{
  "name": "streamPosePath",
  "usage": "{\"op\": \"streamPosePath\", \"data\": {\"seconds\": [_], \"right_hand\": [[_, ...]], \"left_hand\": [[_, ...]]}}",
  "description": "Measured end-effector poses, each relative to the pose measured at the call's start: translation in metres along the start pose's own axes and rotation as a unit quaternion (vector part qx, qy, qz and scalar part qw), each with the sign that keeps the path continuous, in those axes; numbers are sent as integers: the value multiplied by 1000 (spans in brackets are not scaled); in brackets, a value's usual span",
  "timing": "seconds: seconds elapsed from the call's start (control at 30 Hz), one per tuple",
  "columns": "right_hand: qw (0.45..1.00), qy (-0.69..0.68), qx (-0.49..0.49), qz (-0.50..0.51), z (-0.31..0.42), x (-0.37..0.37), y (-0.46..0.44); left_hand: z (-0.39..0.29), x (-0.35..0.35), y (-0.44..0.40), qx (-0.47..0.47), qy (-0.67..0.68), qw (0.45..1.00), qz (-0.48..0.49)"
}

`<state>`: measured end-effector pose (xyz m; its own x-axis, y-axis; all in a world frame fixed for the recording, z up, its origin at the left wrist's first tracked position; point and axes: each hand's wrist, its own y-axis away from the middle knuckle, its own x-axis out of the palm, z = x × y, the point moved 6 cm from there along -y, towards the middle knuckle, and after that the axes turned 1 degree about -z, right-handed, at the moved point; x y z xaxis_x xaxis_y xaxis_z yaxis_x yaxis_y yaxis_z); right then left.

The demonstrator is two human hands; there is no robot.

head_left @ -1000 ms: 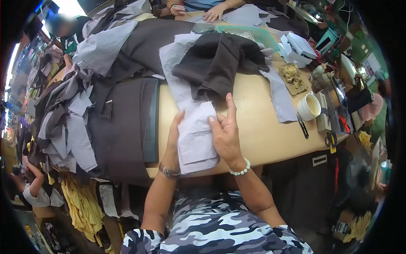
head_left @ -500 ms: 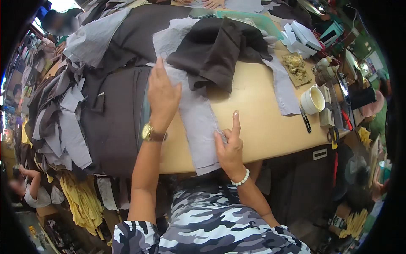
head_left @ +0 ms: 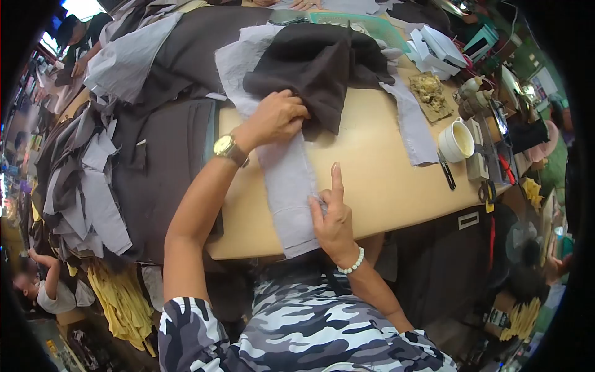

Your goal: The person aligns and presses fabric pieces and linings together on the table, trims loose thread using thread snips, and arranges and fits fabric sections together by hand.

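A light grey fabric strip (head_left: pixel 286 189) with frayed edges runs lengthwise over the tabletop in front of me. On its far part lies a bunched dark brown fabric piece (head_left: pixel 319 71). My left hand (head_left: pixel 276 119), with a watch on the wrist, has its fingers curled on the near left edge of the dark piece; the fingertips are partly hidden. Beside the strip's near right edge is my right hand (head_left: pixel 334 226), wearing a bead bracelet. Its index finger points away from me, while the thumb and curled fingers pinch the strip's edge.
Stacked dark fabric (head_left: pixel 164 180) and grey scraps (head_left: pixel 102 167) cover the left side. To the right are another grey strip (head_left: pixel 412 124), a white cup (head_left: pixel 456 141), a black pen-like tool (head_left: pixel 446 173) and scissors (head_left: pixel 488 193). A green tray (head_left: pixel 372 26) sits behind. Other people are nearby.
My left hand has moved right, from lying flat across the grey strip to curling at the dark fabric's edge. My right hand stays by the strip.
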<state>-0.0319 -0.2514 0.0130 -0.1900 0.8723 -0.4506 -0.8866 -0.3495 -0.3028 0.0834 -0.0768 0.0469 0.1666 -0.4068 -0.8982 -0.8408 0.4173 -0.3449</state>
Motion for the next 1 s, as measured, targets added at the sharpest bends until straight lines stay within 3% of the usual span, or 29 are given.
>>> {"op": "streamPosePath", "data": {"seconds": [0.07, 0.1, 0.2, 0.33, 0.47, 0.63, 0.7, 0.8, 0.87, 1.0], "right_hand": [[1000, 10, -8, -3, 1, 0, 0], [1000, 6, -11, -5, 2, 0, 0], [1000, 2, -9, -2, 2, 0, 1], [999, 14, -43, 13, 6, 1, 0], [998, 14, -35, 51, 5, -4, 0], [963, 193, -162, -96, -8, -80, -30], [899, 392, -132, -141, -14, -136, -52], [850, 502, -28, -156, -47, -218, -72], [816, 562, 1, -137, -63, -253, -83], [821, 563, 60, -80, -99, -278, -103]], "left_hand": [[20, 8, -12, -28, -19, 998, 45], [29, 9, -14, 24, 34, 998, -50], [60, 18, -18, -183, 258, 944, 91], [70, 24, -17, -215, 288, 925, 120], [61, 24, -23, -152, 260, 950, 75], [51, 23, -33, -187, 169, 968, 1], [50, 29, -35, -201, 125, 972, 3], [46, 28, -36, -174, 75, 981, -38], [43, 25, -35, -165, 70, 982, -54], [46, 20, -33, -148, 98, 983, -53]]}}
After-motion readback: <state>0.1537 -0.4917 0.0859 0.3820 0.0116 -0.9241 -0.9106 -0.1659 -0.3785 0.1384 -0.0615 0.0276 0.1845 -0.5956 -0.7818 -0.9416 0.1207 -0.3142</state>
